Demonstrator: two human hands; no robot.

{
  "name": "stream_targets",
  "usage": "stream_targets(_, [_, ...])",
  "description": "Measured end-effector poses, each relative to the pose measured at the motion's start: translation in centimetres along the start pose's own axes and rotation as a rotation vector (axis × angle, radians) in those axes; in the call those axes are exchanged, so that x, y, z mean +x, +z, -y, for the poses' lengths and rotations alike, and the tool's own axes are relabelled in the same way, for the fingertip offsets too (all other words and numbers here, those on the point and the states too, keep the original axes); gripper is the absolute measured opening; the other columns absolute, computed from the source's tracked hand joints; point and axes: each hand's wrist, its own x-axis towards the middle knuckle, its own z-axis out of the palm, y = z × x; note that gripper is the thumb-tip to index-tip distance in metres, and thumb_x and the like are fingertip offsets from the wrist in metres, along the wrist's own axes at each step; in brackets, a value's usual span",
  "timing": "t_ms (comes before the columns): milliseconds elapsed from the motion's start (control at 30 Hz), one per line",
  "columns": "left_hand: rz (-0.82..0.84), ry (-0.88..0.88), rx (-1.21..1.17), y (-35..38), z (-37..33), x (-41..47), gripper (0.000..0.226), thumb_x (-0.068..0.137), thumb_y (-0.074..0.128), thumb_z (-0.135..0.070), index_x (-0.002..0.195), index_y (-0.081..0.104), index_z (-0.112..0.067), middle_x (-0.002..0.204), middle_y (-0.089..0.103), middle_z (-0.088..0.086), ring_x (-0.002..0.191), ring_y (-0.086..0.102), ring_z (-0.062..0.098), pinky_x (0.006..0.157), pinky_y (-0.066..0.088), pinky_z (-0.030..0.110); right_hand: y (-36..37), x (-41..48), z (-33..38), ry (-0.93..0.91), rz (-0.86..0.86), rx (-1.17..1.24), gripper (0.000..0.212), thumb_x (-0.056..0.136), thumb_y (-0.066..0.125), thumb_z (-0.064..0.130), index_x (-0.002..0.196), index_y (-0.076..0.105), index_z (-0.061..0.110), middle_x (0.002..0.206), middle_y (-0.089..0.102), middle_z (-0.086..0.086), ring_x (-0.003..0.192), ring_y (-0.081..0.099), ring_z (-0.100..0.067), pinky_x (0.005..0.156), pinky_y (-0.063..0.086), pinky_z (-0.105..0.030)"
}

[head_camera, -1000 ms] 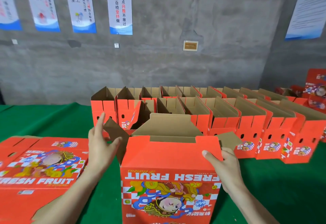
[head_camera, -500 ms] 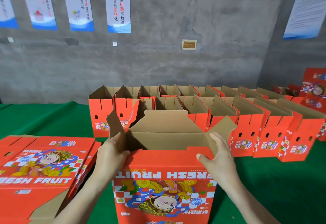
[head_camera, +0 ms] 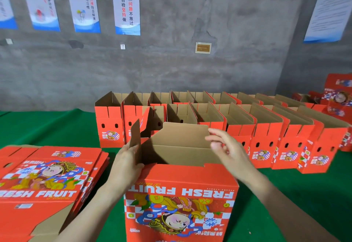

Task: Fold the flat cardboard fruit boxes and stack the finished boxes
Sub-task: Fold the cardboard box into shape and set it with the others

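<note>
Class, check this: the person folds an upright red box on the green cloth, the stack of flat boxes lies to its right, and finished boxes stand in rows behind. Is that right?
No: the head view shows the stack of flat boxes to the left of the upright red box, not its right. The green cloth and rows of finished boxes behind are as stated.

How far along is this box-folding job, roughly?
Done: rows of folded boxes stand at the back. In hand: one upright box, left hand gripping its side flap, right hand open above the opening. Remaining: the pile of flat boxes beside it.
</note>
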Motion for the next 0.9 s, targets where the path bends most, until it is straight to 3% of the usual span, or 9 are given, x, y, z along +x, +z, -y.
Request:
stream_targets(167, [0.029, 0.041, 0.067, 0.1, 0.3, 0.5, 0.055, 0.069, 0.07, 0.005, 0.122, 0.062, -0.007, 0.125, 0.057, 0.014, 0.117, 0.05, 0.033, 0.102, 0.041, 0.044, -0.7, 4.3, -1.1, 0.037, 0.108, -0.032, 0.035, 0.101, 0.035, 0.001, 0.122, 0.059, 0.014, 0.103, 0.069, 0.01, 0.108, 0.057, -0.016, 0.1, 0.041, -0.034])
stream_targets(267, [0.021, 0.042, 0.083, 0.3, 0.5, 0.5, 0.057, 0.069, 0.071, 0.006, 0.123, 0.062, -0.009, 0.124, 0.058, 0.015, 0.116, 0.051, 0.036, 0.1, 0.041, 0.045, -0.2, 5.3, -2.1, 0.106, 0.22, -0.089, 0.055, 0.091, 0.033, -0.014, 0.128, 0.056, 0.019, 0.123, 0.058, 0.001, 0.125, 0.046, -0.016, 0.105, 0.034, -0.025])
stream_targets(400, [0.0, 0.074, 0.077, 0.5, 0.6, 0.6, 0.062, 0.069, 0.071, 0.006, 0.128, 0.058, -0.008, 0.13, 0.056, 0.015, 0.122, 0.049, 0.036, 0.104, 0.038, 0.045, 1.0, 4.8, -3.8, 0.195, 0.356, -0.16, 0.06, 0.089, 0.052, 0.001, 0.141, 0.04, 0.028, 0.146, 0.037, 0.005, 0.137, 0.022, -0.013, 0.116, 0.02, -0.032])
stream_targets(533, [0.037, 0.223, -0.028, 0.4, 1.3, 0.9, 0.11, 0.068, 0.067, 0.012, 0.152, 0.011, -0.032, 0.156, 0.023, -0.001, 0.143, 0.022, 0.016, 0.118, 0.021, 0.036, 1.7, 3.8, -4.7, 0.208, 0.292, -0.059, 0.063, 0.088, 0.057, 0.005, 0.143, 0.037, 0.031, 0.141, 0.031, 0.012, 0.137, 0.023, -0.009, 0.111, 0.017, -0.021])
stream_targets(633, [0.116, 0.334, -0.092, 0.6, 1.2, 0.6, 0.115, 0.078, 0.066, 0.006, 0.146, -0.009, -0.049, 0.145, 0.033, -0.017, 0.133, 0.03, 0.0, 0.111, 0.026, 0.023, 1.8, 3.4, -5.1, 0.192, 0.237, -0.018, 0.06, 0.089, 0.058, 0.006, 0.141, 0.041, 0.031, 0.134, 0.031, 0.019, 0.136, 0.026, -0.006, 0.109, 0.019, -0.02])
stream_targets(700, [0.206, 0.33, -0.105, 0.4, 1.1, 0.3, 0.093, 0.088, 0.066, -0.02, 0.149, 0.001, -0.043, 0.134, 0.052, -0.016, 0.124, 0.045, 0.0, 0.104, 0.038, 0.023, 1.9, 3.1, -5.4, 0.184, 0.195, 0.014, 0.054, 0.091, 0.058, 0.007, 0.138, 0.045, 0.028, 0.139, 0.035, 0.016, 0.134, 0.03, -0.005, 0.109, 0.021, -0.021])
stream_targets(767, [0.249, 0.305, -0.013, -0.1, 1.0, 0.6, 0.057, 0.089, 0.044, -0.06, 0.139, 0.043, -0.032, 0.116, 0.067, -0.013, 0.109, 0.061, 0.007, 0.091, 0.047, 0.023, 1.9, 2.9, -5.5, 0.174, 0.167, 0.048, 0.048, 0.092, 0.056, 0.006, 0.136, 0.049, 0.026, 0.142, 0.039, 0.012, 0.132, 0.033, -0.003, 0.11, 0.022, -0.021])
stream_targets(800, [0.225, 0.289, 0.027, -0.4, 0.8, 0.8, 0.061, 0.089, 0.03, -0.069, 0.121, 0.061, -0.027, 0.107, 0.071, -0.01, 0.1, 0.064, 0.011, 0.085, 0.049, 0.026, 1.9, 2.9, -5.5, 0.17, 0.157, 0.064, 0.045, 0.093, 0.055, 0.005, 0.133, 0.052, 0.024, 0.142, 0.041, 0.012, 0.132, 0.033, -0.003, 0.111, 0.023, -0.023])
stream_targets(900, [0.132, 0.237, 0.055, -0.4, 0.4, 2.6, 0.033, 0.098, 0.044, -0.038, 0.096, 0.071, -0.019, 0.092, 0.072, -0.006, 0.09, 0.065, 0.017, 0.077, 0.047, 0.028, 1.9, 2.7, -5.5, 0.169, 0.113, 0.113, 0.033, 0.097, 0.047, 0.003, 0.125, 0.06, 0.017, 0.139, 0.048, 0.008, 0.134, 0.036, -0.009, 0.113, 0.025, -0.028])
